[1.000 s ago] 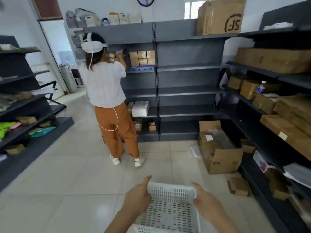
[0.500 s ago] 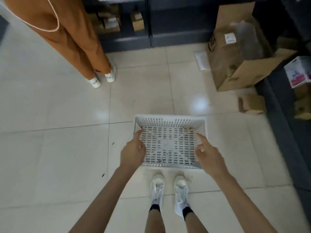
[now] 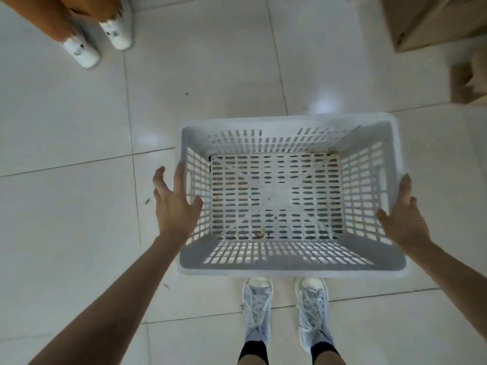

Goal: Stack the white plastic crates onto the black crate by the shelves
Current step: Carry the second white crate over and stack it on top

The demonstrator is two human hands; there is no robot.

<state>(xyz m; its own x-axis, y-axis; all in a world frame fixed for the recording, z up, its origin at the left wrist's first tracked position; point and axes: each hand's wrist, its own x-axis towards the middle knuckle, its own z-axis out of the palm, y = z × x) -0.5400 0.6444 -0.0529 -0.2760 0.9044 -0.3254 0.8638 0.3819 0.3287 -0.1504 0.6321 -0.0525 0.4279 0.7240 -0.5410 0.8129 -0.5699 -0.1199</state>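
Note:
A white slotted plastic crate [image 3: 290, 127] stands upright on the pale floor tiles just ahead of my feet, with only a few crumbs of debris on its bottom. My left hand [image 3: 172, 206] is at its left wall, fingers spread, with the thumb and one fingertip touching the rim. Flat against the outside of its right wall is my right hand [image 3: 403, 217], fingers straight. Neither hand is closed around the rim. No black crate or shelves are in view.
Another person's white shoes [image 3: 87, 48] and orange trouser legs stand at the top left. A large cardboard box [image 3: 432, 19] sits at the top right, a smaller one [image 3: 469, 80] below it. My own shoes [image 3: 257, 312] are directly under the crate's near rim.
My view has swung from the shelves down to the floor. The crate has come down in front of my feet, and both hands have loosened from gripping its rim to open.

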